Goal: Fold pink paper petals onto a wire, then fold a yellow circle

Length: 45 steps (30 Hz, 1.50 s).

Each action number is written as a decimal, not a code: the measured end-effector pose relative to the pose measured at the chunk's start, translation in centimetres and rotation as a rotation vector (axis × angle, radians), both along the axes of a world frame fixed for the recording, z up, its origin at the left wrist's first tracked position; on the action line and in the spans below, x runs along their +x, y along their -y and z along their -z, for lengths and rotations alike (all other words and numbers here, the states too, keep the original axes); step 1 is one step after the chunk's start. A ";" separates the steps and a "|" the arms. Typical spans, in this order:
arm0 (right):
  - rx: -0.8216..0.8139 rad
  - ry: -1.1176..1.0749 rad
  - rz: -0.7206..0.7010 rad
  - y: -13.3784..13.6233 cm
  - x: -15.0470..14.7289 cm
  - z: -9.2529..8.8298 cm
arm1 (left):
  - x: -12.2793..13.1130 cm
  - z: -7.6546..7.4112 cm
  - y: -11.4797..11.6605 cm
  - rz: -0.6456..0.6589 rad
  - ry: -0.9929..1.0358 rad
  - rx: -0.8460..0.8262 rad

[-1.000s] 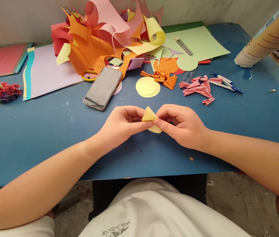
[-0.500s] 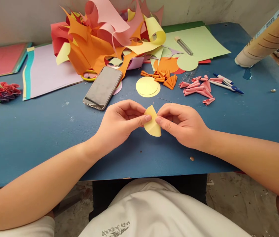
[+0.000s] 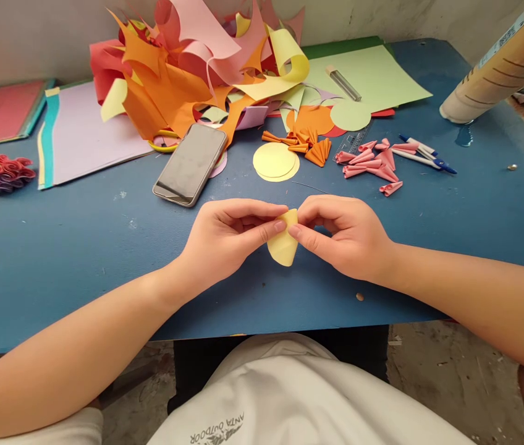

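Fingertips of our left hand [image 3: 229, 238] and right hand [image 3: 343, 235] pinch a small yellow paper piece [image 3: 283, 245] between them, curled into a cone just above the blue table [image 3: 58, 247] near its front edge, so both thumbs can press its overlap. Farther back lie a phone [image 3: 191, 164], yellow circles [image 3: 275, 162], and orange cones [image 3: 311, 147] and pink cones [image 3: 373, 164], grouped by colour.
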State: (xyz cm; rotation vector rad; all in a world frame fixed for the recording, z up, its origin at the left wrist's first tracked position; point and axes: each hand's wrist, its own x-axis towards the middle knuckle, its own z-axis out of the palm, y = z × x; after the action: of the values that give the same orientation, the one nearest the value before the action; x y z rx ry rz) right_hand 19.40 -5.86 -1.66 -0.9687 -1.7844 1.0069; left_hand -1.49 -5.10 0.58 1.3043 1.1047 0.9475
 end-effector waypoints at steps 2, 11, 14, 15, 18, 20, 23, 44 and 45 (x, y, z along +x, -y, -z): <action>-0.017 0.007 -0.001 0.0 0.0 0.0 | 0.0 0.0 0.0 0.000 -0.003 0.002; -0.058 0.011 0.001 0.1 0.0 -0.1 | -0.1 0.1 0.0 0.027 -0.010 -0.006; -0.088 0.009 0.008 0.1 0.0 -0.2 | -0.1 0.1 0.0 0.052 -0.011 -0.001; -0.100 0.007 0.009 0.0 0.1 -0.2 | -0.1 0.1 0.0 0.057 -0.014 -0.005; -0.099 0.017 0.010 0.0 0.2 -0.3 | -0.2 0.1 0.0 0.063 -0.032 -0.021; -0.085 0.029 0.019 -0.1 0.2 -0.3 | -0.2 0.2 -0.1 0.070 -0.040 -0.030; -0.123 0.006 0.024 -0.1 0.3 -0.3 | -0.2 0.2 -0.1 0.081 -0.018 -0.043; -0.090 0.018 0.016 0.0 0.0 -0.3 | -0.1 0.0 0.1 0.066 -0.103 0.003; -0.075 0.030 0.016 0.0 0.1 -0.3 | -0.1 -0.1 0.1 0.068 -0.109 0.004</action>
State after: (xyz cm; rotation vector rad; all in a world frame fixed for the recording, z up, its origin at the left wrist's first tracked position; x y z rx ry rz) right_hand 19.47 -5.87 -1.38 -1.0474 -1.7716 1.0613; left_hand -1.55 -5.19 0.63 1.4017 1.1351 0.8373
